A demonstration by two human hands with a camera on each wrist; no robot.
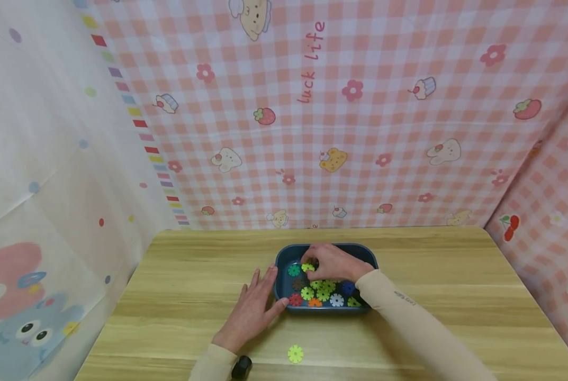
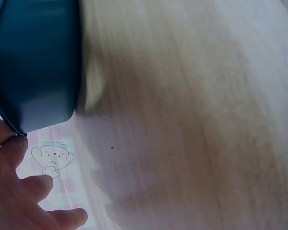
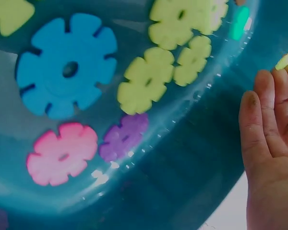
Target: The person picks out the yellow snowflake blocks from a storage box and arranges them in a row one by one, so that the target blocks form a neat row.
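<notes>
We steady the blue tub [image 1: 284, 259] on the wooden table [image 1: 455, 275]: our left hand [image 1: 252, 312] lies flat, fingers straight, against the tub's left wall. Inside it, our right hand [image 1: 333, 263] pinches a yellow-green disc [image 1: 307, 267]; better to lift it clear of its neighbours. Only the right wrist view shows the pink disc [image 3: 61, 153] and purple disc [image 3: 125, 137]. A loose disc [image 1: 295, 354] lies near the tub.

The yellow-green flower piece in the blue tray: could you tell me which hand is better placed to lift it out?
Probably the right hand: its fingertips are on that piece inside the tray, while the left hand lies flat outside.
</notes>
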